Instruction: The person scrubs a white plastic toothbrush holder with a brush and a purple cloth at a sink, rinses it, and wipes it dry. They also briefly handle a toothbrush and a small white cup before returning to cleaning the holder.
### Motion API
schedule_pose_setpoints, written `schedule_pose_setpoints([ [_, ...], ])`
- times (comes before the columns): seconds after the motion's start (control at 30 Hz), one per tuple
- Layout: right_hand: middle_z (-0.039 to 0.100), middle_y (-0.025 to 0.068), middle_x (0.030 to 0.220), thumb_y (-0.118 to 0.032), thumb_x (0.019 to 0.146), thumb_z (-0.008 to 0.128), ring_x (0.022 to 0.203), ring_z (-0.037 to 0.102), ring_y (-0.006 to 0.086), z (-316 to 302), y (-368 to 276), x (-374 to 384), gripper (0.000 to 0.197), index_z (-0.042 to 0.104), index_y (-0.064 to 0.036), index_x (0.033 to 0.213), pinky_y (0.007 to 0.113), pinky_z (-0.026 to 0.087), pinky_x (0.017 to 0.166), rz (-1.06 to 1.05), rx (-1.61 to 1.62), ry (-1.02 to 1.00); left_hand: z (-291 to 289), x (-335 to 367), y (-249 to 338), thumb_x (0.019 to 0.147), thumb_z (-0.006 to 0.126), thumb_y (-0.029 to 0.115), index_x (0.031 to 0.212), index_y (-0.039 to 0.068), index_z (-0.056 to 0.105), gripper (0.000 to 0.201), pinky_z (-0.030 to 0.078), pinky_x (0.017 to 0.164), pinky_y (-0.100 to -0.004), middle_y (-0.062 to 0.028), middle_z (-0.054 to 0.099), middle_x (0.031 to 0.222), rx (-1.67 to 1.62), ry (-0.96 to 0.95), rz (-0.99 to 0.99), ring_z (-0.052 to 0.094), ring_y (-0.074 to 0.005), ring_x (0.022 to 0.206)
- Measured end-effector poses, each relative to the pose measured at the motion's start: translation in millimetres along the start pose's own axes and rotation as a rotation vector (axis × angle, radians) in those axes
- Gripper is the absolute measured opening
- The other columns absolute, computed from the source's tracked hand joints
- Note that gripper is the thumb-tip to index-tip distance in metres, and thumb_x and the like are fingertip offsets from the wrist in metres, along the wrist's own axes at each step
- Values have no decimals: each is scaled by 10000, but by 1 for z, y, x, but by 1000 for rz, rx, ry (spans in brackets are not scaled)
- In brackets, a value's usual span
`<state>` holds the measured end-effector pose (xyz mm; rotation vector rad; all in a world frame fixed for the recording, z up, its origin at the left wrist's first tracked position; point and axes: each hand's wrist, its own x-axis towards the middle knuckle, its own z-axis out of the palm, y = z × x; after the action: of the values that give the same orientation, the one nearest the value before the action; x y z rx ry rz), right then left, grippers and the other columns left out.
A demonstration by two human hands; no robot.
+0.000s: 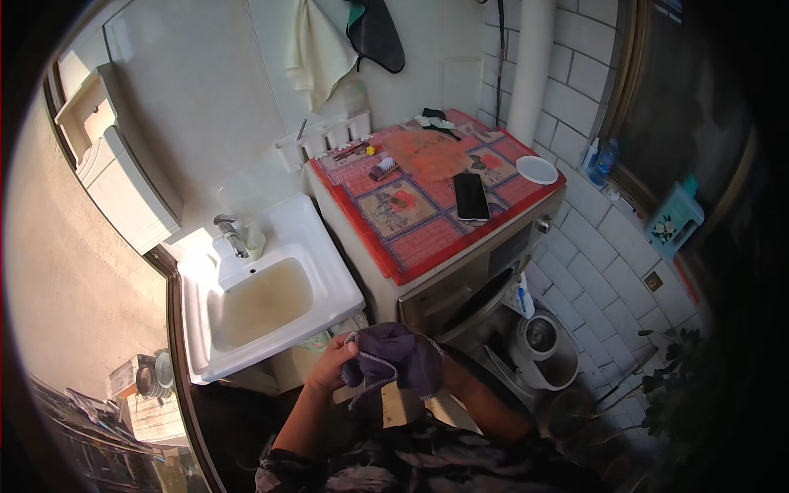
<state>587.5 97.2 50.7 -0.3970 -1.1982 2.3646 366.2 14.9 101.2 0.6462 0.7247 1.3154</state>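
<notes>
Pinching purple cloth [397, 353], left grip [333, 362] closed

Sink [330, 255] left of washing machine [493, 259], phone [472, 197] on machine's cover [419, 240], cloth [396, 352] in front

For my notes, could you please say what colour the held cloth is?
The cloth is dark purple with pale edging, head view.

Black, pinkish-grey blotched garment [403, 462]; forearms [302, 419] bare.
</notes>
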Motion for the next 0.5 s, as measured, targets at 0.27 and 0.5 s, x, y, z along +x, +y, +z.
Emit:
schedule_pose_setpoints([
  [0.27, 583, 58, 1203, -134, 887, 565, 1090, 539, 147, 1, -20, 2, 419, 494, -4, 1279, 296, 433, 938, -40, -34, 94, 11, 23, 14, 761, 559, -3, 1079, -40, 571, 320, 505, 838, -308, -105, 654, 975, -31, 94, 185, 635, -192, 886],
  [0.5, 611, 93, 1117, -156, 868, 607, 1033, 565, 143, 41, -132, 28, 451, 493, 7, 1273, 298, 453, 869, -144, -739, -130, -22, 32, 59, 739, 573, 133, 1086, -61, 546, 399, 504, 871, -378, -176, 640, 1021, -206, 133, 455, 640, -272, 915],
])
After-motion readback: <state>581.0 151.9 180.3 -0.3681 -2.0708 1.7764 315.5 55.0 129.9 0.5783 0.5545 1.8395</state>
